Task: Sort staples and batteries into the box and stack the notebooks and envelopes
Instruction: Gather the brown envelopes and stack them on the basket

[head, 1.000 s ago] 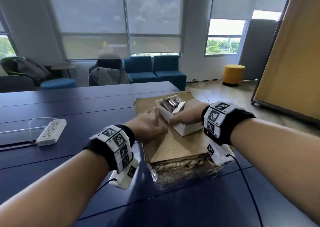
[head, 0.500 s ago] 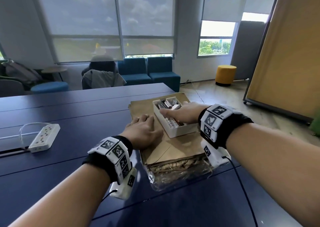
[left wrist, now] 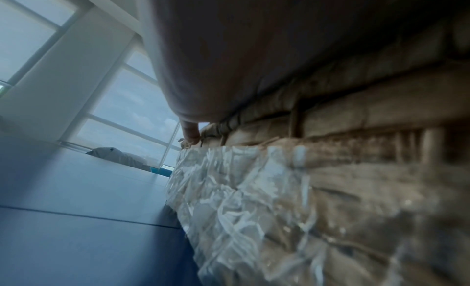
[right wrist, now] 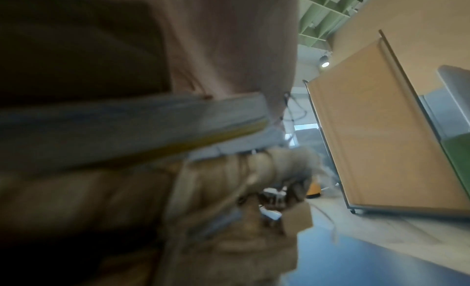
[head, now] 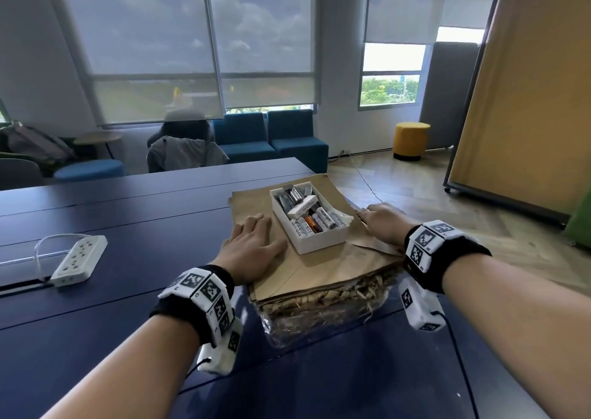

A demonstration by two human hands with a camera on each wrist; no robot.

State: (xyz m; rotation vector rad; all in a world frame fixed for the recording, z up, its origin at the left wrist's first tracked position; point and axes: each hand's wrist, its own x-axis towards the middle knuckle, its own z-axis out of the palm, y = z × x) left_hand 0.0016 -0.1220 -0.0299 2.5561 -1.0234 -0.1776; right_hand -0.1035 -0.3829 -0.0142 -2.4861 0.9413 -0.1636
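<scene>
A white box (head: 323,242) holding batteries (head: 321,219) and staple packs (head: 303,206) sits on a pile of brown envelopes (head: 323,271) and notebooks, the lower part wrapped in clear plastic (head: 319,322). My left hand (head: 256,236) lies flat on the pile's left edge, beside the box, holding nothing. My right hand (head: 379,222) rests on the pile's right edge, fingers along it. The left wrist view shows my palm (left wrist: 254,49) over the envelope edges (left wrist: 368,145). The right wrist view shows my right hand (right wrist: 229,49) above blurred notebook page edges (right wrist: 152,125).
The pile stands near the right end of a dark blue table (head: 128,220). A white power strip (head: 80,258) lies to the left. Beyond the table are a chair with a grey jacket (head: 185,153), blue sofas (head: 271,140), a yellow pouf (head: 412,140) and a wooden partition (head: 527,99).
My right hand has come out of the box and moved to the pile's right edge. My left hand has flattened on the pile's left edge. The box now shows fully.
</scene>
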